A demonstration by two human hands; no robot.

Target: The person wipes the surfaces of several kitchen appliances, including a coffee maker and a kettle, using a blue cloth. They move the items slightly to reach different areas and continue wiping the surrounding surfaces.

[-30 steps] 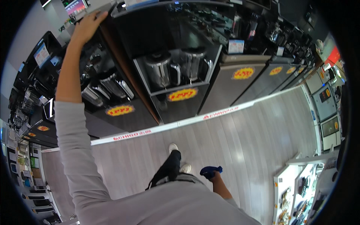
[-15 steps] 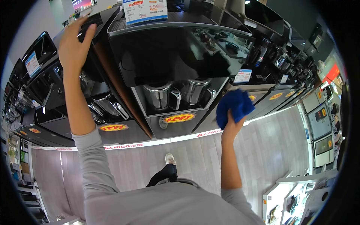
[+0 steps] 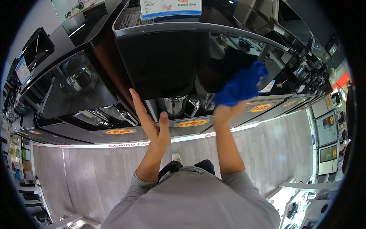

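Note:
A bunched blue cloth (image 3: 242,84) is gripped in my right hand (image 3: 228,112), in front of the lower right part of a glossy black appliance panel (image 3: 164,61). Its contact with the panel cannot be told for certain. My left hand (image 3: 150,124) is open, fingers stretched upward and thumb apart, by the panel's lower left corner and the side of the recess. Beneath the panel, a steel-and-glass kettle (image 3: 174,105) stands in the recess between my hands. Another kettle (image 3: 207,102) beside it is partly covered by the cloth.
A similar black appliance (image 3: 76,84) with kettles below stands to the left. A price card (image 3: 171,8) stands on top of the middle unit. More kettles (image 3: 305,72) line the right side. A white display stand (image 3: 293,198) is at the lower right, on the wood-look floor (image 3: 95,175).
My left hand has come down from the left unit's top to the middle panel's lower left corner. The cloth has moved up in front of the panel, and my body is closer to the unit.

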